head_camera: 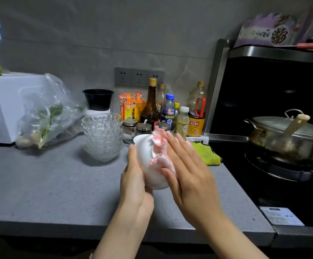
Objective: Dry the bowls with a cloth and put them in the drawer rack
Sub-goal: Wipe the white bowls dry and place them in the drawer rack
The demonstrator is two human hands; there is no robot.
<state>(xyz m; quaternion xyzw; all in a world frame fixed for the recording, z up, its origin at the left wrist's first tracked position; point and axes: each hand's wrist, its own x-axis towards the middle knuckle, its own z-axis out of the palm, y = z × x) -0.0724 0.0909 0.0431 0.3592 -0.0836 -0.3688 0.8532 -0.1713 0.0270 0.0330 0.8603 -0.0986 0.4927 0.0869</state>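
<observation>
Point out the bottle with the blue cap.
The small blue-labelled bottle, just right of the tall dark bottle. The other bottles' caps are gold, yellow or white.

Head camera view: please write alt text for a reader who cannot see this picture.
A person's left hand holds a white bowl above a grey counter while the flat right hand presses a pink-and-white cloth against its outside. Behind stand a stack of glass bowls and condiment bottles; a lidded pot sits on the stove at the right.
</observation>
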